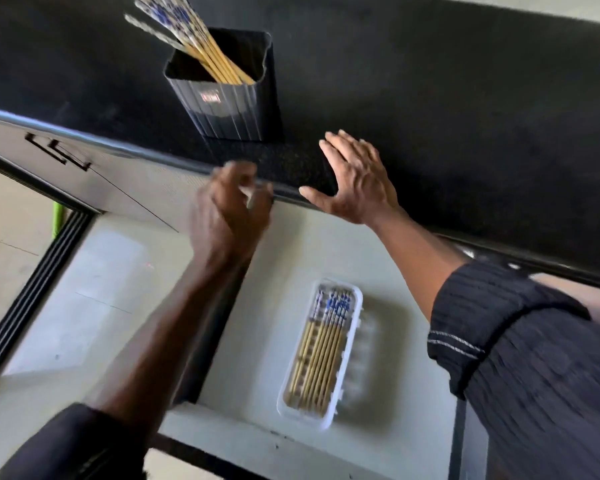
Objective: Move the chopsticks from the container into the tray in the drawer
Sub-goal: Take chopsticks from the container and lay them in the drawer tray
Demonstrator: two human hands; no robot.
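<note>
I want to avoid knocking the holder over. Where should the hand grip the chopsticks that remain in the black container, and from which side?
Probably grip the patterned blue-and-white tops of the chopsticks, where they stick out above the container. Come from above on the upper-left side, because they lean that way, and pull along their tilt.

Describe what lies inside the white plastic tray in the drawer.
The white plastic tray holds several bamboo chopsticks with blue-patterned tops, lying side by side lengthwise. They cover most of the tray's ribbed floor, so anything beneath them cannot be seen.

Black speckled bench (430, 98) fills the upper view, rounded front edge; pale cabinet front (84, 157) below the bench at left with a dark geometric handle (58, 152); beige tiled floor (4, 237) left of the cabinet; green object (58, 216) by the floor edge, unclear.
</note>
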